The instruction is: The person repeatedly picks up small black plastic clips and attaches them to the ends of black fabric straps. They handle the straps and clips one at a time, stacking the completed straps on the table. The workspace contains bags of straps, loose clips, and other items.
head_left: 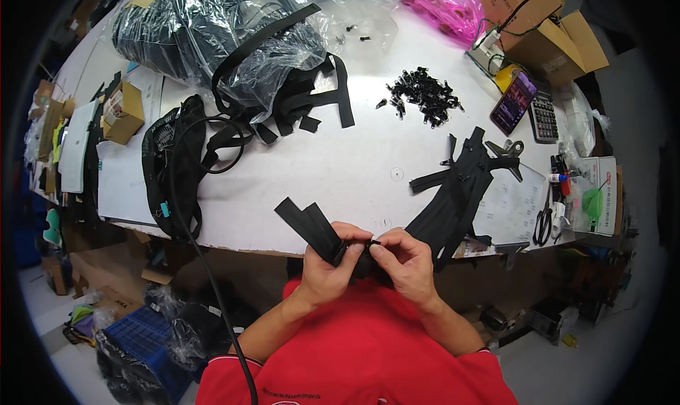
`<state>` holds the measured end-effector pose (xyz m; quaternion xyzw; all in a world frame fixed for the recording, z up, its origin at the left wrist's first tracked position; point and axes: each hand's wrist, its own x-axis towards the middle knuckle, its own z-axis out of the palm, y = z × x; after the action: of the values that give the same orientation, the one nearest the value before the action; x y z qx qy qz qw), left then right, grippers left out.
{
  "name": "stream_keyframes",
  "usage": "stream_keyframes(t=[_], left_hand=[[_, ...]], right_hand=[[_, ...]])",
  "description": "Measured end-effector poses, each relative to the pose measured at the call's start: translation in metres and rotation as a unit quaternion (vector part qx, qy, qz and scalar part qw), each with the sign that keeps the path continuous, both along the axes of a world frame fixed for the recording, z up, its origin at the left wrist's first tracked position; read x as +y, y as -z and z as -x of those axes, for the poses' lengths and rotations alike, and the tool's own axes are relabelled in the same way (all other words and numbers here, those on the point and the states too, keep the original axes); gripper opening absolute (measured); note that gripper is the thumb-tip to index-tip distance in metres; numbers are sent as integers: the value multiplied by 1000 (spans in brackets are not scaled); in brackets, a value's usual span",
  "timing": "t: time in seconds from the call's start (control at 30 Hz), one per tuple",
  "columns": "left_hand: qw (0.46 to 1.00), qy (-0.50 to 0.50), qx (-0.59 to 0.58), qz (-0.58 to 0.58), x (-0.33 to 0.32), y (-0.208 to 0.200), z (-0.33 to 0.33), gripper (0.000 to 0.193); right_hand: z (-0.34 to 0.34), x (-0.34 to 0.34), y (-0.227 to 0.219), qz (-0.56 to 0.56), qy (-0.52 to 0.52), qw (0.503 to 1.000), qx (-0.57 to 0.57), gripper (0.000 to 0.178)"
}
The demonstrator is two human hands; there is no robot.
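Note:
At the front edge of the white table, my left hand (327,274) is closed round a black zipper tape (308,228), whose two flat ends stick up to the upper left. My right hand (409,267) meets it fingertip to fingertip, pinching a small black piece that the fingers mostly hide. Just right of my right hand lies a bundle of black zipper tapes (453,203), some hanging over the edge. Beyond my hands is a loose pile of small black zipper sliders (423,97), with a few strays beside it.
Clear plastic bags of black material (191,33) fill the far left, with black straps (333,97) spilling out. A black cable (205,263) runs down past my left arm. On the right are a phone (513,102), a calculator (543,115), scissors (542,224) and an open carton (563,51).

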<state>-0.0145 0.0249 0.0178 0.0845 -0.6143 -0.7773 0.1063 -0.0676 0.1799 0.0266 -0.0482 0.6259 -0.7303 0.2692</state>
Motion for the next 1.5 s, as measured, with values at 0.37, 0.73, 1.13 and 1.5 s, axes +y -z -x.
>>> stream_keyframes(t=[0.37, 0.73, 1.13, 1.5], left_hand=[[997, 28, -14, -64, 0, 3, -2, 17], [996, 34, -45, -75, -3, 6, -2, 18], [999, 16, 11, -30, -2, 7, 2, 18], [1000, 16, -11, -23, -4, 9, 1, 19]], right_hand=[[8, 5, 0, -9, -57, 998, 3, 4], [9, 3, 5, -122, -64, 975, 177, 9], [11, -5, 12, -109, -30, 970, 216, 8], [11, -11, 18, -102, -6, 973, 208, 9]])
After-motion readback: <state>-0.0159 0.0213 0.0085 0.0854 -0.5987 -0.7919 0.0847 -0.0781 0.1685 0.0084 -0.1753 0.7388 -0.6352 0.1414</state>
